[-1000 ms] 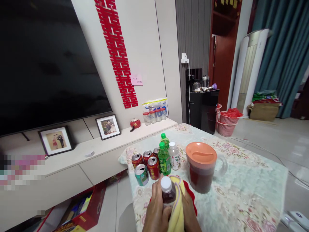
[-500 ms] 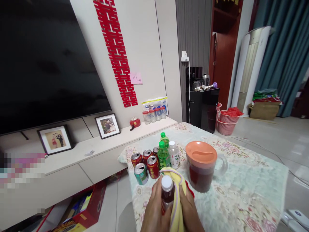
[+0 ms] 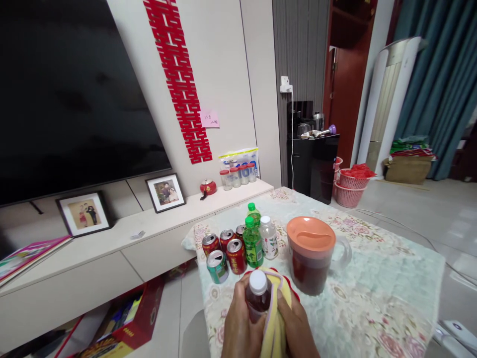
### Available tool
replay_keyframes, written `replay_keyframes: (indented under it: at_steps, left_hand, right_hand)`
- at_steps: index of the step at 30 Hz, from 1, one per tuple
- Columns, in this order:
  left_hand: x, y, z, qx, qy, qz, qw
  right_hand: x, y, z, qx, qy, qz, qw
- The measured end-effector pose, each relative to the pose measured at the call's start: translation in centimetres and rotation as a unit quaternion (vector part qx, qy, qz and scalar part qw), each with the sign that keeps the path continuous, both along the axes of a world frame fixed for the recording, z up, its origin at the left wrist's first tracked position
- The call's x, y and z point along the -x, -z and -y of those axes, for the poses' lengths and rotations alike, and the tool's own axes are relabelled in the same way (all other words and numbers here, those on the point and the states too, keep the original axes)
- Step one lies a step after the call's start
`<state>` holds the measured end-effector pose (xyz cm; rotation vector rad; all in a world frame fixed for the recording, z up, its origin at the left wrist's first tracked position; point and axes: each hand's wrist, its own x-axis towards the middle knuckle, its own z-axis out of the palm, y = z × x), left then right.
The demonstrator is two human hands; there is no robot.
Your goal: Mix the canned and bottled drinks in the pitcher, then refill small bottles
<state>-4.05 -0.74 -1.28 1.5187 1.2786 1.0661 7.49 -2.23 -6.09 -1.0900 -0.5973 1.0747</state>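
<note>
My left hand (image 3: 240, 318) is wrapped round a clear bottle (image 3: 258, 300) with a white cap and dark liquid inside. A yellow cloth (image 3: 275, 318) with a pale purple edge is bunched in my right hand (image 3: 296, 318), pressed to the bottle's right side. Part of a red item (image 3: 294, 291) shows behind the cloth; its shape is mostly hidden. Just beyond my hands stand several opened drink cans, among them a red can (image 3: 236, 256) and a green can (image 3: 217, 267). Beside them are a green bottle (image 3: 254, 246) and a white-capped bottle (image 3: 268, 238).
A pitcher (image 3: 311, 256) with an orange lid and dark liquid stands right of my hands on the flowered tablecloth (image 3: 372, 278). Behind the table runs a low cabinet (image 3: 112, 258) bearing picture frames and red-lidded jars (image 3: 234, 177). Pink baskets (image 3: 350, 191) sit on the floor.
The cloth's upper end, which stuck up beside the cap, is now lower and gathered against the bottle. My right hand has shifted slightly on the cloth; the bottle stays in my left hand.
</note>
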Motion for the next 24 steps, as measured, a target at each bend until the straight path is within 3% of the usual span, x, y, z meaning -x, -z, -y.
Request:
replay_keyframes:
  at_steps: [2,5,10,13,17,20,24]
  left_hand:
    - [-0.4,0.3,0.2,0.012,-0.017,0.044,0.999]
    - [-0.3,0.3,-0.1,0.028,-0.019,0.015,0.999]
    - [0.2,0.7,-1.8,-0.082,0.032,-0.036,0.995]
    - [-0.1,1.2,-2.1,-0.058,0.022,-0.011,0.998]
    - [-0.8,1.3,-1.2,-0.012,-0.029,0.045,0.999]
    - [-1.3,0.5,-0.3,-0.030,-0.095,0.069,0.993]
    - [-2.0,-1.0,1.0,-0.067,-0.155,0.083,0.982]
  right_hand:
    - [0.1,-0.2,0.1,0.007,-0.003,-0.001,1.000]
    - [0.2,0.1,-0.2,-0.008,-0.020,0.002,1.000]
    - [-0.1,1.9,-1.3,-0.030,-0.046,0.013,0.998]
    - [-0.1,2.3,-1.4,-0.030,-0.047,0.006,0.998]
    - [0.2,1.8,-1.1,-0.058,-0.064,-0.009,0.996]
    - [0.4,1.9,-0.8,-0.043,-0.080,-0.023,0.996]
    - [0.2,3.2,-0.8,-0.015,-0.036,0.012,0.999]
